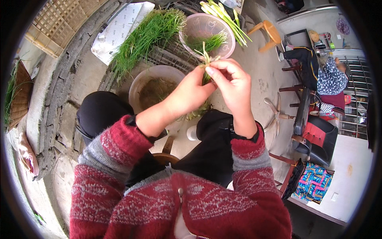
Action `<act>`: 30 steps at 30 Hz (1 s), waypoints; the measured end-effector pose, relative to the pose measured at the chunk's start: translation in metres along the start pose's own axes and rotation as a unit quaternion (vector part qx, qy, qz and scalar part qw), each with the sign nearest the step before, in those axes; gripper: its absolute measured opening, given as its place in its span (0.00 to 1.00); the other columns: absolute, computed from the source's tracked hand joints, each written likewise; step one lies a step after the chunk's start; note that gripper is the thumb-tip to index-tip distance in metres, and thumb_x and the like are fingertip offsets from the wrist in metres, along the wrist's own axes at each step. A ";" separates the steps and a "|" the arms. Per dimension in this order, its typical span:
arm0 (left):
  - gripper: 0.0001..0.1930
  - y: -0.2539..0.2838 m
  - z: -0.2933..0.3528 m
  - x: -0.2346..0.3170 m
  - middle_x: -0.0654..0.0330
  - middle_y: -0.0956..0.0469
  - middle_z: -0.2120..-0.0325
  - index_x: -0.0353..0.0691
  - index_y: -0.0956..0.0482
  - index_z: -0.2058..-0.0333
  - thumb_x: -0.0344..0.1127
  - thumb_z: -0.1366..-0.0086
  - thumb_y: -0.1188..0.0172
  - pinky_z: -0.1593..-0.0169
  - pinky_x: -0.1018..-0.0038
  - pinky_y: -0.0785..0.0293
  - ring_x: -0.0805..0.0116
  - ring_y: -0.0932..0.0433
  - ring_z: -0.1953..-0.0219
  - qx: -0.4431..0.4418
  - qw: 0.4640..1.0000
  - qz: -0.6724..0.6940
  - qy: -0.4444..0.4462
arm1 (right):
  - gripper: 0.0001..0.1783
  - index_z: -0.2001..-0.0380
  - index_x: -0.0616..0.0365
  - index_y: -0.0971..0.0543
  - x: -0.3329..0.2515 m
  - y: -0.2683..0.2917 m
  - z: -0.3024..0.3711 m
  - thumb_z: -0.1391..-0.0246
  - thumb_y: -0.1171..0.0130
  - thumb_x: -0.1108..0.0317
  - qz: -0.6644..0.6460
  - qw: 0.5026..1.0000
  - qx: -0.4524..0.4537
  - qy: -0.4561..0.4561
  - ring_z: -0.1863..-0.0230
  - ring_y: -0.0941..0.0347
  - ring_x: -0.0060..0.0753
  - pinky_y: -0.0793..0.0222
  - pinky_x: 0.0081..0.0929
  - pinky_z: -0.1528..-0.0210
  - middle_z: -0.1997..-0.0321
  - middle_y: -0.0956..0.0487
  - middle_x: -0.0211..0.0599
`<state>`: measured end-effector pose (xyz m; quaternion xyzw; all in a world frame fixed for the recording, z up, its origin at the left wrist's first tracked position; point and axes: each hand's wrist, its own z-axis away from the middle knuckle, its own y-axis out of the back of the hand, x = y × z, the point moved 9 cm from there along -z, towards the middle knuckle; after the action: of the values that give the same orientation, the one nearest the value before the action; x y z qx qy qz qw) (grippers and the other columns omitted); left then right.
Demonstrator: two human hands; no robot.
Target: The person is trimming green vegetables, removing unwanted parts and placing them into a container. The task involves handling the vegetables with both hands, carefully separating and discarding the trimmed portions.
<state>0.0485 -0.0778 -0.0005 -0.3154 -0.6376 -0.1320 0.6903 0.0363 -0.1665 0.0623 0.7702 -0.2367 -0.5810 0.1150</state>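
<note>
Both of my hands meet in front of me around a small bunch of thin green onions (206, 58), its pale ends pointing up and away. My left hand (193, 85) closes on the bunch from the left, and its fingertips are partly hidden. My right hand (232, 81) pinches the stems with thumb and forefinger. Just beyond them stands a pink plastic colander (195, 24) with some loose greens inside. Left of it lies a big heap of thin green onions (149, 36). Below my left forearm sits a round basin (137, 89) with brownish scraps in the bottom.
Long thick-stemmed greens (227, 20) lie past the colander. A white printed sack (121, 30) and a tan plastic crate (63, 24) are at the far left. A wooden stool (270, 35) stands right. Farther right, a seated person (332, 75) is near a black-and-red chair (318, 135).
</note>
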 end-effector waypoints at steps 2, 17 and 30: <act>0.16 -0.001 -0.002 -0.006 0.63 0.25 0.69 0.31 0.28 0.55 0.33 0.40 0.42 0.68 0.78 0.32 0.72 0.28 0.71 -0.032 0.989 0.133 0.055 | 0.05 0.63 0.65 0.21 0.024 0.004 0.005 0.43 0.41 0.76 -0.152 0.984 -0.003 -0.087 0.66 0.25 0.20 0.29 0.19 0.63 0.64 0.21 0.31; 0.07 0.060 -0.009 -0.033 0.55 0.26 0.71 0.35 0.31 0.63 0.32 0.31 0.55 0.58 0.66 0.24 0.59 0.22 0.68 0.152 0.950 0.248 0.115 | 0.09 0.57 0.61 0.24 0.060 0.028 0.002 0.37 0.48 0.69 -0.439 0.883 0.011 -0.166 0.64 0.25 0.26 0.29 0.24 0.61 0.62 0.21 0.35; 0.07 0.127 -0.012 -0.023 0.60 0.27 0.75 0.37 0.29 0.67 0.34 0.36 0.48 0.73 0.76 0.38 0.71 0.32 0.77 0.224 0.955 0.177 0.075 | 0.10 0.56 0.57 0.30 0.059 0.073 -0.007 0.34 0.52 0.63 -0.610 0.781 -0.007 -0.135 0.63 0.35 0.27 0.36 0.26 0.61 0.65 0.31 0.30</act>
<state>0.1288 0.0074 -0.0561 -0.2494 -0.5311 0.1151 0.8016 0.0389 -0.2593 0.0482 0.6664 0.2734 -0.6297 -0.2910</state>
